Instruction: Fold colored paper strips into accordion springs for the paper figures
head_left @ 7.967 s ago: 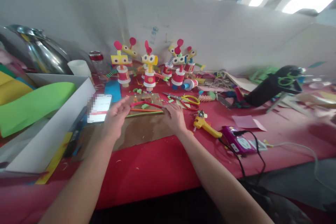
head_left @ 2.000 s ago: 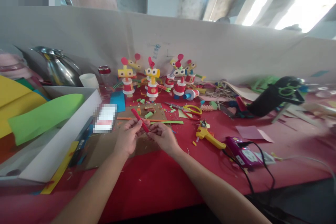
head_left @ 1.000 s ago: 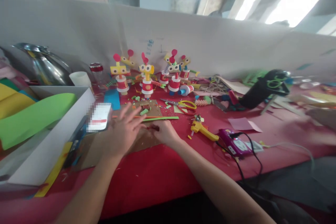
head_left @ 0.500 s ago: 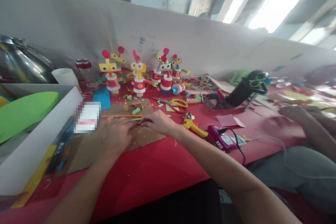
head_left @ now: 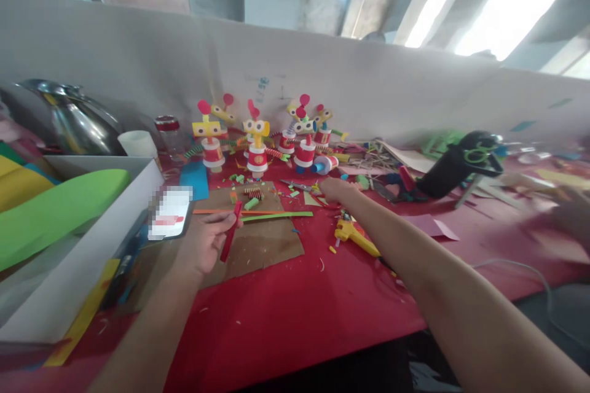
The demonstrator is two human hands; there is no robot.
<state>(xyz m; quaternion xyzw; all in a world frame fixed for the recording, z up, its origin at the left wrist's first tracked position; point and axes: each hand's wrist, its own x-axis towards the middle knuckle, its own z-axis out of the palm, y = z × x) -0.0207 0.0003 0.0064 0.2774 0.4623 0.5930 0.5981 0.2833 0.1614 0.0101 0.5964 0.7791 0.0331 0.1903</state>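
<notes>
A folded red paper strip (head_left: 231, 232) is pinched between the thumb and fingers of my left hand (head_left: 212, 238), tilted above the brown cardboard (head_left: 271, 245). My right hand (head_left: 335, 191) is at the scissors (head_left: 302, 186), its curled fingers around the handles and covering most of them. The scissors' blades point left, lying on the table. Flat on the cardboard are a green paper strip (head_left: 281, 216) and an orange paper strip (head_left: 209, 212). Behind them sit a striped folded-paper spring (head_left: 252, 194) and a small green folded piece (head_left: 251, 204).
Several paper-cup robot figures (head_left: 257, 158) stand along the back wall. A yellow glue gun (head_left: 354, 237) lies below my right forearm. At left are a white box (head_left: 115, 221), a phone (head_left: 171, 212) and a steel jug (head_left: 80, 120). Another person's hand (head_left: 574, 212) shows at the right edge.
My hands have parted. The left now holds up the red strip, while the right has moved away and to the right, onto the scissors. The view has shifted slightly.
</notes>
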